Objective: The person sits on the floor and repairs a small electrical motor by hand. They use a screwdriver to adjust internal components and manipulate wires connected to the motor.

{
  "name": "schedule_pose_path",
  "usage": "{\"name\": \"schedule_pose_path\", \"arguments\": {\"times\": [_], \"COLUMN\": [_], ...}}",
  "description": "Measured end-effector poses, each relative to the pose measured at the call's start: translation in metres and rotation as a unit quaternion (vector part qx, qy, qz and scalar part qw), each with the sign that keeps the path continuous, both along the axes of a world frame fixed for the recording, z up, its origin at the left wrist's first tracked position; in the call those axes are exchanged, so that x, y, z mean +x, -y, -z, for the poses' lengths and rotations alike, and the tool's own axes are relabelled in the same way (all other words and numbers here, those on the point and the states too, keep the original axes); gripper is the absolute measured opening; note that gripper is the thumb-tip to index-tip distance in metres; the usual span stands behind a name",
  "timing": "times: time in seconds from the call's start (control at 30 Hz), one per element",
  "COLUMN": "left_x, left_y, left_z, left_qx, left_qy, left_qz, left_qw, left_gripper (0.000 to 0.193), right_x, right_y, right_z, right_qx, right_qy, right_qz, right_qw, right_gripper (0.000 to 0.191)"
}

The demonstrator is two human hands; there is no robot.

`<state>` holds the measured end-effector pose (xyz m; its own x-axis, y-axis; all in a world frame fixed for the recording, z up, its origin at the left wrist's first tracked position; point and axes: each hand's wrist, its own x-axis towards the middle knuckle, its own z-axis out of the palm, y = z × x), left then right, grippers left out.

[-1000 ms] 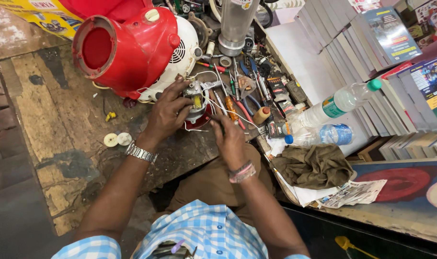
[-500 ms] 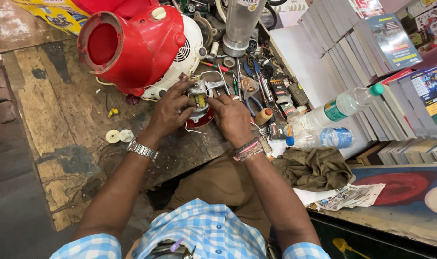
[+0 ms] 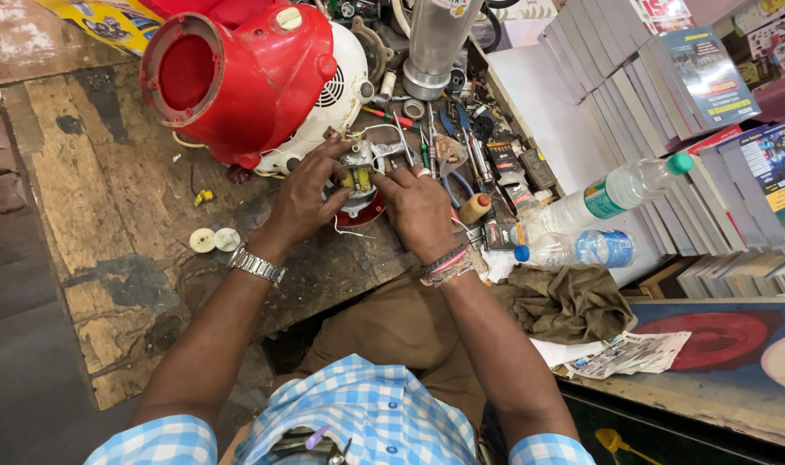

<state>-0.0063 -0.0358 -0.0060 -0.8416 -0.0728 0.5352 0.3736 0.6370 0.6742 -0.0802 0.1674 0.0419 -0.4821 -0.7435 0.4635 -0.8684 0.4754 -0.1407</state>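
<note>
The small motor sits on the surface directly between both hands: left hand grips its side, right hand pinches its wires, equally near.

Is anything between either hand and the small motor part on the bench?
Nothing visible. The left hand and the right hand both rest directly on the small motor part, one on each side. The red housing stands just behind it, not between.
</note>
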Motion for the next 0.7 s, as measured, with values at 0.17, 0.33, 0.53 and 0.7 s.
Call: {"name": "schedule_pose_path", "arguments": {"times": [0.17, 0.33, 0.53, 0.7], "left_x": [0.0, -0.001, -0.002, -0.002], "left_y": [0.0, 0.0, 0.0, 0.001], "left_z": [0.0, 0.001, 0.004, 0.005], "left_qx": [0.001, -0.002, -0.007, -0.01], "left_qy": [-0.007, -0.003, -0.008, -0.028], "left_qz": [0.005, 0.002, -0.004, 0.003], "left_qw": [1.0, 1.0, 1.0, 1.0], "left_gripper": [0.032, 0.031, 0.03, 0.03], "right_x": [-0.001, 0.008, 0.012, 0.009], "right_y": [-0.003, -0.005, -0.003, 0.011], "right_z": [0.002, 0.006, 0.018, 0.032], "right_qx": [0.052, 0.073, 0.047, -0.007], "right_qy": [-0.07, -0.144, -0.18, -0.153], "right_qz": [-0.013, -0.026, -0.016, 0.028], "right_qw": [0.996, 0.987, 0.982, 0.988], "right_gripper": [0.032, 0.037, 0.037, 0.036]}}
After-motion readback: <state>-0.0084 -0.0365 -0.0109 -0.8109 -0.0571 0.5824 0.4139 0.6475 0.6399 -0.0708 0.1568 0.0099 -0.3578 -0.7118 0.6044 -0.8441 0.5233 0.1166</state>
